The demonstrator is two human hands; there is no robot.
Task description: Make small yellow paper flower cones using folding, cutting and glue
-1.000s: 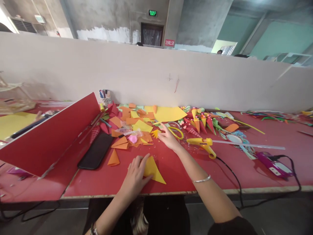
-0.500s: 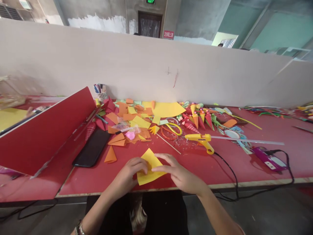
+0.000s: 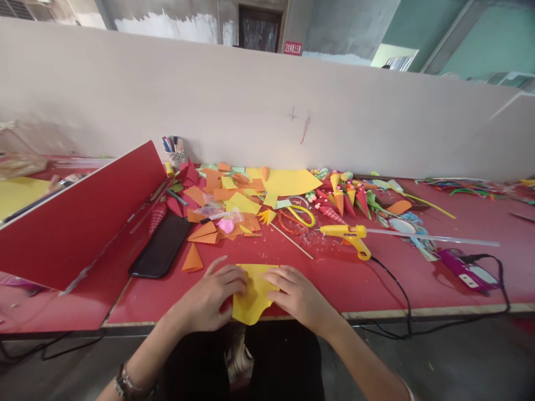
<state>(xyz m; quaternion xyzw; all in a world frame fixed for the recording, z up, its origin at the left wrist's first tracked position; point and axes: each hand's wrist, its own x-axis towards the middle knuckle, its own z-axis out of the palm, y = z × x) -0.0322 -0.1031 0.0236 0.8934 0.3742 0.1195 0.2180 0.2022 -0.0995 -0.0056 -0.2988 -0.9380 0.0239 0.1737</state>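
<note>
A yellow sheet of paper lies at the front edge of the red table, its lower edge curling up over the rim. My left hand grips its left side, the fingers bent over the top and the thumb low near the edge. On the right side my right hand pinches the sheet between fingers and thumb. Beyond the hands are a folded orange paper cone and a thin wooden stick.
A black phone lies to the left, beside an upright red board. Orange and yellow scraps cover the middle back. To the right sit a yellow glue gun with a cord, small paper cones and a purple power socket.
The yellow sheet has turned from a corner-up position to a straight edge at the top. Both hands have shifted their hold on its sides, and the view has tilted slightly down.
</note>
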